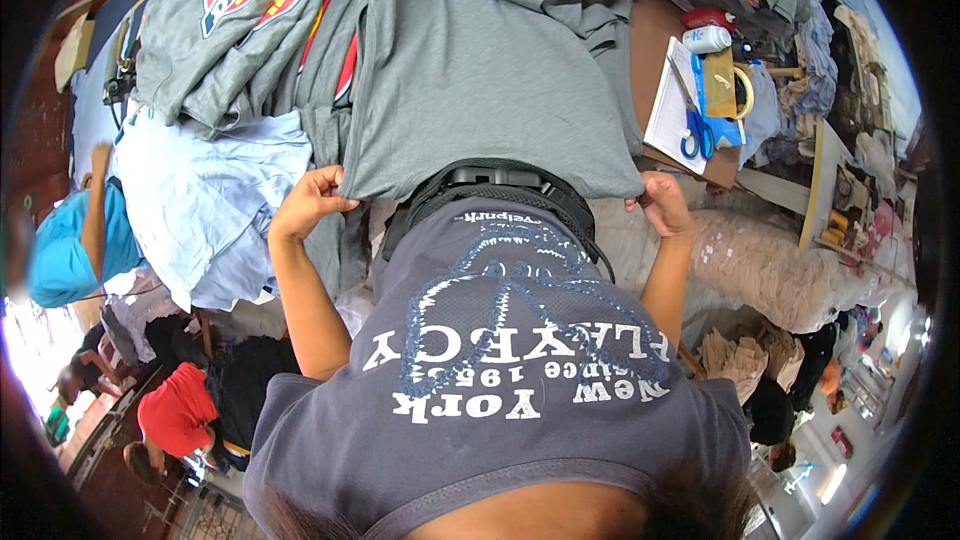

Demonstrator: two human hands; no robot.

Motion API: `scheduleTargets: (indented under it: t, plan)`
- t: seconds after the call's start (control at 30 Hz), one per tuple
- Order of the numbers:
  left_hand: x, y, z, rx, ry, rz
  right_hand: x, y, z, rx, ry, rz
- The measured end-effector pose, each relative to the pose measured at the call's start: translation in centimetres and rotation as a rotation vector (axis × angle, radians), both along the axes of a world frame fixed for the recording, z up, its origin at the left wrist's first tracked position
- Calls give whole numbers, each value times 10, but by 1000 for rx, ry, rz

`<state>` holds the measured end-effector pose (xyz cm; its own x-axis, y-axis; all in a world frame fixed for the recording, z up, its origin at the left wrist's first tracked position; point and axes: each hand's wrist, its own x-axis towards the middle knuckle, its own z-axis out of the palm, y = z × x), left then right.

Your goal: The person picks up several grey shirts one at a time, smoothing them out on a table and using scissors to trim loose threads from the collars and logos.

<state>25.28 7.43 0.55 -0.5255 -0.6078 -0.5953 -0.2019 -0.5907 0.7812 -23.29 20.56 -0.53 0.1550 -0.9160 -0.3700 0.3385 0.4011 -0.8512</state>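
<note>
A grey T-shirt point(490, 90) is spread over the work table in front of me, its near edge hanging at my waist. My left hand point(318, 202) pinches the left corner of that edge between thumb and fingers. At the opposite corner, my right hand point(661, 204) is closed on the cloth in the same way. Between the two hands the edge is stretched fairly straight, sagging slightly toward the middle. Beside the left hand lies a pile of light blue shirts point(220, 195).
Grey shirts with a printed badge point(230, 30) are heaped at the far left. On the right, blue-handled scissors point(692, 120) lie on a paper pad point(668, 105) near a tape roll point(743, 92) and a white can point(707, 39). Several people work behind; large fabric bundles point(780, 270) stand right.
</note>
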Motion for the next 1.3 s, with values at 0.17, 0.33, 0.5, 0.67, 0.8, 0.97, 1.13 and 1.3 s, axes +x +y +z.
scheduleTargets:
  t: [0.17, 0.33, 0.5, 0.67, 0.8, 0.97, 1.13, 1.3]
  plan:
    - [0, -2, 4, -6, -40, -68, -2, 5, 0, 24, 6, 31]
    - [-18, -13, 25, 1, -249, -74, 8, -8, 13, 222, 235, -52]
    - [-24, -65, 5, -280, -315, 16, 3, -56, 8, 167, 594, -222]
    - [-80, -142, -32, -1023, -577, 137, 7, -134, -36, -373, 1077, -347]
    - [-115, -170, -44, -1407, -861, 81, 22, -178, -49, -431, 1323, -423]
    - [-128, -180, -40, -1562, -1105, -37, 2, -191, -55, -431, 1358, -280]
    - [-102, -195, -31, -1510, -754, 399, -30, -186, -49, -541, 1256, -543]
    - [-33, -146, -2, -1067, -311, 625, -27, -122, 7, -179, 625, -769]
